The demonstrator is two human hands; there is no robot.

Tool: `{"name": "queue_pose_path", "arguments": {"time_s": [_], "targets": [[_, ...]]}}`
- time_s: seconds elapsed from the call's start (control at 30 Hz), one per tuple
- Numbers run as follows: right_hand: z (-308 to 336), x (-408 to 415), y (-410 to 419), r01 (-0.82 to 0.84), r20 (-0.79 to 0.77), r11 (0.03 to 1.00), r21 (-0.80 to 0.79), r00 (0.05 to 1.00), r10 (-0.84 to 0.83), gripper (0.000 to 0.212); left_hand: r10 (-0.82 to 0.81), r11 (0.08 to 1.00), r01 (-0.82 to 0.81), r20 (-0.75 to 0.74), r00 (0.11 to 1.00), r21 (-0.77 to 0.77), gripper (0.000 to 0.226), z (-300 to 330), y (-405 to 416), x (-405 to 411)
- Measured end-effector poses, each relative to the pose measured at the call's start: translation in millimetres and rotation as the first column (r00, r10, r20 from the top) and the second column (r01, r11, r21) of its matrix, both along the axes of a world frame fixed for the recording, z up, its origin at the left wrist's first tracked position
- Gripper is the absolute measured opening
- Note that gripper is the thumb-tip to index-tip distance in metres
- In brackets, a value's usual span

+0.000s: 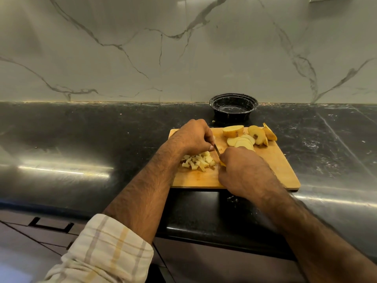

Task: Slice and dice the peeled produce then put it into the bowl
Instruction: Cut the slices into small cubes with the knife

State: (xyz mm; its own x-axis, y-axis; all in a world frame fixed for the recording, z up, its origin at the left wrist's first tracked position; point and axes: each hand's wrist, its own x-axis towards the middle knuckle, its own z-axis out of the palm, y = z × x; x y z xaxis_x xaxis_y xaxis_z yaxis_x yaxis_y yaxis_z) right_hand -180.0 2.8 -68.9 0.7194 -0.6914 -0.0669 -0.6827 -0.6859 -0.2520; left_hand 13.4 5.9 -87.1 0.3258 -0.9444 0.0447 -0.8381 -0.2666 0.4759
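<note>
From the head camera, a wooden cutting board (234,176) lies on the dark, glossy bench (81,139), its near edge reaching the bench's front lip. The left hand (193,135) sits over the far left part of the board with its fingers curled down onto a piece of produce that is mostly hidden beneath them. The right hand (240,170) is closed around the yellow handle of a knife (217,152), whose thin dark blade runs up toward the left fingertips, just beside them. Directly below the left hand, a small heap of pale diced pieces (197,162) rests on the board, touching the blade side. Toward the board's far right edge lie a halved potato (233,130) with its cut face down, a fan of pale round slices (241,141) just in front of it, and a few yellowish end cuts (263,134) with skin still showing. A black bowl (233,107) stands on the bench just beyond the board, against the marble-veined wall (142,48); nothing can be seen inside it. A rolled checked sleeve (106,252) covers the left forearm near the lower edge, above drawer fronts with a dark handle (51,225)
</note>
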Motion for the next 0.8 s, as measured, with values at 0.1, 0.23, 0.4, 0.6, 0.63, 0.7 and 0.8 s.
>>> {"name": "queue_pose_path", "arguments": {"time_s": [0.1,0.23,0.4,0.6,0.63,0.7,0.8], "targets": [[-2,-16,-1,-0.012,0.004,1.000,0.023,1.000,0.012,0.042,0.001,1.000,-0.001,0.008,1.000,0.010,0.007,1,1,-2],[-5,-39,-12,0.011,0.162,1.000,-0.003,0.987,-0.010,0.040,-0.016,1.000,0.015,0.005,1.000,0.020,0.005,0,4,-2],[-8,-45,-17,0.079,0.178,0.996,-0.049,0.982,-0.069,0.038,0.009,1.000,-0.008,-0.027,1.000,0.021,0.006,-2,3,-2],[-8,-35,-17,0.047,0.164,0.999,-0.020,0.985,-0.044,0.033,-0.013,1.000,0.013,0.002,1.000,0.006,0.010,-3,4,1],[-9,-36,-16,0.043,0.166,0.999,-0.014,0.985,-0.040,0.034,-0.014,1.000,0.014,0.002,1.000,0.003,0.013,-4,5,2],[-10,-37,-18,0.037,0.181,0.999,-0.009,0.983,-0.035,0.036,-0.005,1.000,0.005,-0.003,1.000,-0.012,0.018,-4,5,3],[-10,-39,-23,0.055,0.195,0.998,-0.028,0.980,-0.049,0.039,-0.009,0.999,0.008,-0.012,1.000,-0.042,0.018,-5,4,4]]}}
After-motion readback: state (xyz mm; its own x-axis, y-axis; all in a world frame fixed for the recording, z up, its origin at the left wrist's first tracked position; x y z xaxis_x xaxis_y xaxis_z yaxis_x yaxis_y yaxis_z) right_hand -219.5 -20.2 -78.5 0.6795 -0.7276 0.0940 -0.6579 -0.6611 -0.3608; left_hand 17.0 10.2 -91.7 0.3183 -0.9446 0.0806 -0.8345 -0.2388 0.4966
